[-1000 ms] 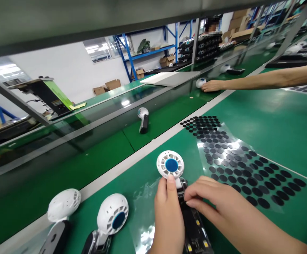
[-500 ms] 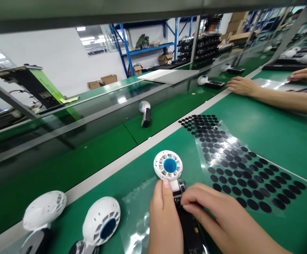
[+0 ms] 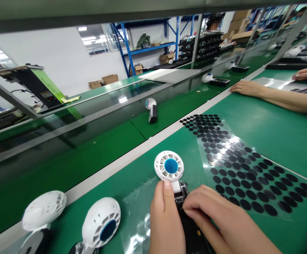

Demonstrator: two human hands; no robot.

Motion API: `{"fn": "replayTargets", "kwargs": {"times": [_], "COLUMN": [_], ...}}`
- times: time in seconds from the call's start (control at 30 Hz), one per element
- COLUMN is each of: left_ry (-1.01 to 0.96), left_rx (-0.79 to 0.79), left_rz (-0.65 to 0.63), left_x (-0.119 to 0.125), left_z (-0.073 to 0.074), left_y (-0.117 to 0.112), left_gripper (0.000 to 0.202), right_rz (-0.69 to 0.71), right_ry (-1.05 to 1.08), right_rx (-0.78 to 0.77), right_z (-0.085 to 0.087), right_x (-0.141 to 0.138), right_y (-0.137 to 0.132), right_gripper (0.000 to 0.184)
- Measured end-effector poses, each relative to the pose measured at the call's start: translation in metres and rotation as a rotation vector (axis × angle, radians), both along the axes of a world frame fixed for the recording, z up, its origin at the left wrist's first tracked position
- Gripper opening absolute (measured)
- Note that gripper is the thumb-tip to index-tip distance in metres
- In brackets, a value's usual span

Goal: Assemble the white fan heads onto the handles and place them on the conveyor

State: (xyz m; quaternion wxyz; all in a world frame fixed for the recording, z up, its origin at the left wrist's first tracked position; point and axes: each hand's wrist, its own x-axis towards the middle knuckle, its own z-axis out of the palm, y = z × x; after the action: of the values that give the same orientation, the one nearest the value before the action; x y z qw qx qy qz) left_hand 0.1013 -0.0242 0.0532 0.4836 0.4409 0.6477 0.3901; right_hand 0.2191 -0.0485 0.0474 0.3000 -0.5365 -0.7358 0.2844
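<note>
Gripping the white-headed device (image 3: 170, 165), thumb extended, the left hand (image 3: 167, 219) sits beside the curled, pinching right hand (image 3: 214, 213).

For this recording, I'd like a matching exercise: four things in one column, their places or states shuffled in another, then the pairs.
1. left hand
2. right hand
3. black discs
4. blue disc

A. in rows over the green tabletop
B. thumb at the white head's lower edge
C. centred on that head
D. fingertips pinched beside the dark handle

Pairs: 1-B; 2-D; 3-A; 4-C
</note>
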Motion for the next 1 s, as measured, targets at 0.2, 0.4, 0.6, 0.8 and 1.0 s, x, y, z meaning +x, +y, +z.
{"fn": "replayTargets", "kwargs": {"times": [0.2,0.4,0.6,0.8,1.0], "left_ry": [0.016,-0.035,-0.146,-0.336,-0.453], "left_rx": [-0.025,-0.066,-0.067,-0.050,0.099], "left_rz": [0.002,0.029,0.047,0.071,0.048], "left_x": [0.001,-0.001,-0.001,-0.001,0.003], "left_z": [-0.004,-0.012,-0.021,-0.028,-0.025], "left_y": [0.002,0.005,0.004,0.008,0.005], "left_gripper": [0.042,0.043,0.044,0.051,0.085], "right_rz": [0.040,0.025,-0.117,-0.230,-0.071], "right_ry": [-0.083,-0.162,-0.080,0.227,0.474], "right_rx": [0.097,0.158,0.090,-0.164,-0.291], "right_z": [-0.005,-0.008,-0.009,-0.010,-0.009], "right_x": [0.001,0.002,-0.003,-0.001,0.002], "right_y": [0.004,0.004,0.003,0.004,0.002], "right_gripper": [0.019,0.018,0.016,0.050,0.046]}}
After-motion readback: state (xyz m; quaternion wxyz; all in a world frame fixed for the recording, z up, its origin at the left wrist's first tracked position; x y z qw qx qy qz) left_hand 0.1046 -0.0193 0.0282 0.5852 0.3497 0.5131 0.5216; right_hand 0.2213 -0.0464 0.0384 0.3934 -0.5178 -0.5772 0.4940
